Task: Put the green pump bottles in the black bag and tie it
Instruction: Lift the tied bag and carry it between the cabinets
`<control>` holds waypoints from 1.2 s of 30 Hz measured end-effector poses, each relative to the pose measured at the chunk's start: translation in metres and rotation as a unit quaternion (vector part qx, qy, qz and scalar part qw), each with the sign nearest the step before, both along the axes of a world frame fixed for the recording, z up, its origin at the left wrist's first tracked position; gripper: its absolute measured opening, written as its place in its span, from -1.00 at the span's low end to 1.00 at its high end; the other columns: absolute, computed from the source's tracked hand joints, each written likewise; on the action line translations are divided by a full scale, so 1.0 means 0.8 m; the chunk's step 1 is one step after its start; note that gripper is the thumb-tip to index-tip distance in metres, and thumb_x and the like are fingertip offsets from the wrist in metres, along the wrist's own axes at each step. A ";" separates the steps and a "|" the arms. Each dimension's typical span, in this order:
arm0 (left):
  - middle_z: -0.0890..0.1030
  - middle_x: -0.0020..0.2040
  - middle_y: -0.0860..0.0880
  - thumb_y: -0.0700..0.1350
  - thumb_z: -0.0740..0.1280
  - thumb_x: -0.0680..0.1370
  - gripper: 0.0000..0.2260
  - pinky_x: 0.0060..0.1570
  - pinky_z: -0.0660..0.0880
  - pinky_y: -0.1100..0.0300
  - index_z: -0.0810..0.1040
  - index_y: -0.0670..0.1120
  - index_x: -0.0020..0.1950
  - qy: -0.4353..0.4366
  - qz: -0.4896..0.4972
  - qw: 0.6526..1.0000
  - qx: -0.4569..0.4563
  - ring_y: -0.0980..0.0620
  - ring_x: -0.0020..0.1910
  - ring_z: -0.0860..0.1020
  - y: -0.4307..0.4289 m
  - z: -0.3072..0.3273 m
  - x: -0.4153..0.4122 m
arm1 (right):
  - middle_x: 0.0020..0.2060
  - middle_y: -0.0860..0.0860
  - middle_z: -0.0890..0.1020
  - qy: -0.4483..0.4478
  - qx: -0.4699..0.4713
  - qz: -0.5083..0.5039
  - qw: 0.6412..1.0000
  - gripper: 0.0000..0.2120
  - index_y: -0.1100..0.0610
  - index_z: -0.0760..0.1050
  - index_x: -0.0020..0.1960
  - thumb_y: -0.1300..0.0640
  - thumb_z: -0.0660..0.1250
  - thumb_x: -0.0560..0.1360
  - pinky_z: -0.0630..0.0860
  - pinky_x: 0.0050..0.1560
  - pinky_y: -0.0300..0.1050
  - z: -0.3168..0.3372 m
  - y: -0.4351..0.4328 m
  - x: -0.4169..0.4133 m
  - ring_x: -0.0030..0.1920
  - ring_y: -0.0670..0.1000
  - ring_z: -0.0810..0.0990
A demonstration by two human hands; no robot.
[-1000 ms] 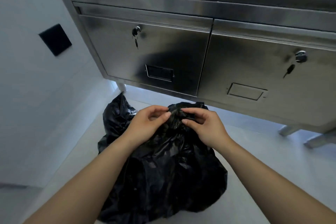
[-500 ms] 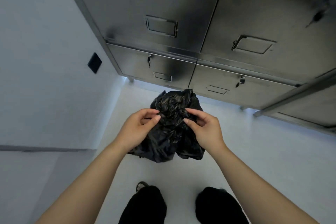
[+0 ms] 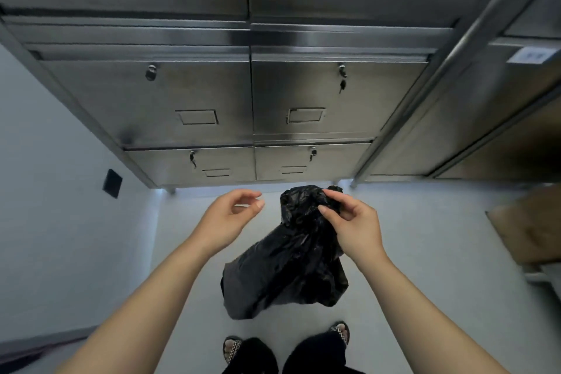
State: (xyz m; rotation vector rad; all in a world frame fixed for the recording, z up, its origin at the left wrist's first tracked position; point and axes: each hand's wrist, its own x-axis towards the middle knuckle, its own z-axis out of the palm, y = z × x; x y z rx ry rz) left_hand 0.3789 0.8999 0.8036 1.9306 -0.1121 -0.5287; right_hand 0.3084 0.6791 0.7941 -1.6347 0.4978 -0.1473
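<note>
Here, right hand (image 3: 352, 222) pinches the black bag (image 3: 288, 267) by its gathered neck, bag hanging beneath; left hand (image 3: 227, 217) relaxed, empty, beside.

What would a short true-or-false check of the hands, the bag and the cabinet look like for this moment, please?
1. The right hand pinches the gathered top of the black bag. True.
2. The left hand also grips the bag. False: it is apart from the bag and holds nothing.
3. A green pump bottle stands beside the bag. False: no bottle is in view.
4. Keys hang in locks of the steel cabinet. True.
</note>
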 end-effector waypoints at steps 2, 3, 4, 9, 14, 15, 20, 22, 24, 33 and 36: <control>0.60 0.00 0.21 0.05 0.33 0.52 -0.88 -0.15 0.39 0.47 0.56 0.14 0.05 -0.006 -0.036 0.999 0.006 0.30 -0.01 0.56 -0.033 0.012 -0.007 | -0.12 -0.20 0.70 -0.016 0.001 -0.042 0.999 -0.63 -0.27 0.63 -0.17 0.25 0.47 0.39 0.54 -0.03 -0.38 0.016 -0.031 -0.023 -0.05 -0.17 0.67; 0.60 0.00 0.22 0.06 0.33 0.52 -0.87 -0.18 0.39 0.49 0.56 0.15 0.05 -0.010 -0.058 0.998 0.010 0.32 -0.02 0.55 -0.051 0.017 -0.010 | -0.13 -0.20 0.70 -0.023 0.001 -0.062 0.998 -0.64 -0.25 0.63 -0.17 0.26 0.47 0.39 0.54 -0.02 -0.37 0.022 -0.046 -0.034 -0.05 -0.17 0.67; 0.60 0.00 0.23 0.07 0.33 0.51 -0.87 -0.17 0.40 0.49 0.55 0.17 0.05 -0.013 -0.078 0.997 0.014 0.33 -0.02 0.55 -0.070 0.022 -0.014 | -0.12 -0.19 0.70 -0.028 0.000 -0.079 0.996 -0.66 -0.22 0.63 -0.16 0.26 0.47 0.39 0.54 -0.01 -0.37 0.028 -0.062 -0.046 -0.06 -0.17 0.67; 0.61 -0.01 0.22 0.09 0.35 0.49 -0.91 0.01 0.45 0.31 0.53 0.23 -0.02 -0.041 -0.151 0.988 0.013 0.28 -0.01 0.57 -0.172 0.046 -0.039 | -0.08 -0.12 0.70 -0.057 -0.007 -0.133 0.989 -0.69 -0.19 0.63 -0.11 0.25 0.47 0.39 0.55 0.03 -0.33 0.053 -0.137 -0.104 -0.04 -0.16 0.67; 0.60 -0.01 0.23 0.14 0.34 0.48 -0.89 0.09 0.49 0.21 0.51 0.25 -0.01 -0.097 -0.246 0.964 0.039 0.25 0.03 0.56 -0.287 0.057 -0.067 | -0.18 -0.21 0.71 -0.084 -0.016 -0.199 0.976 -0.68 -0.17 0.63 -0.10 0.27 0.47 0.39 0.56 0.00 -0.33 0.082 -0.226 -0.168 -0.09 -0.16 0.68; 0.59 0.02 0.24 0.17 0.33 0.47 -0.86 0.10 0.48 0.19 0.50 0.25 0.01 -0.121 -0.271 0.953 0.063 0.23 0.05 0.55 -0.311 0.059 -0.071 | -0.19 -0.21 0.71 -0.088 -0.024 -0.213 0.973 -0.68 -0.17 0.63 -0.09 0.27 0.47 0.39 0.57 0.00 -0.32 0.088 -0.244 -0.180 -0.10 -0.16 0.68; 0.54 0.15 0.16 0.26 0.25 0.47 -0.61 0.01 0.37 0.27 0.47 0.12 0.23 -0.248 -0.387 0.874 0.157 0.21 0.06 0.47 -0.417 0.073 -0.081 | -0.14 -0.12 0.70 -0.101 -0.041 -0.264 0.958 -0.72 -0.11 0.63 -0.05 0.26 0.46 0.40 0.57 0.00 -0.31 0.108 -0.325 -0.222 -0.10 -0.15 0.68; 0.54 0.17 0.14 0.26 0.23 0.48 -0.59 0.01 0.35 0.29 0.46 0.11 0.25 -0.267 -0.413 0.854 0.168 0.21 0.07 0.46 -0.453 0.080 -0.083 | -0.15 -0.12 0.70 -0.108 -0.046 -0.278 0.953 -0.73 -0.05 0.63 -0.01 0.27 0.45 0.40 0.56 -0.03 -0.35 0.116 -0.352 -0.230 -0.12 -0.17 0.68; 0.54 0.18 0.11 0.25 0.23 0.49 -0.59 0.00 0.35 0.28 0.45 0.10 0.26 -0.283 -0.430 0.840 0.173 0.20 0.07 0.46 -0.486 0.087 -0.083 | -0.17 -0.14 0.69 -0.112 -0.055 -0.291 0.949 -0.73 -0.02 0.63 0.01 0.29 0.45 0.40 0.55 -0.07 -0.39 0.124 -0.378 -0.233 -0.15 -0.19 0.68; 0.53 0.23 0.11 0.27 0.22 0.49 -0.54 0.14 0.43 0.19 0.43 0.08 0.30 -0.343 -0.489 0.781 0.184 0.12 0.19 0.48 -0.637 0.105 -0.045 | -0.17 -0.24 0.65 -0.124 -0.176 -0.345 0.914 -0.73 -0.11 0.60 -0.01 0.23 0.46 0.41 0.53 -0.09 -0.42 0.182 -0.531 -0.207 -0.17 -0.24 0.65; 0.53 0.22 0.09 0.27 0.22 0.50 -0.56 0.15 0.44 0.17 0.43 0.09 0.29 -0.360 -0.507 0.763 0.174 0.10 0.18 0.48 -0.703 0.109 -0.015 | -0.16 -0.24 0.64 -0.136 -0.211 -0.369 0.895 -0.73 -0.07 0.60 0.01 0.24 0.45 0.41 0.48 -0.13 -0.49 0.212 -0.597 -0.187 -0.19 -0.32 0.62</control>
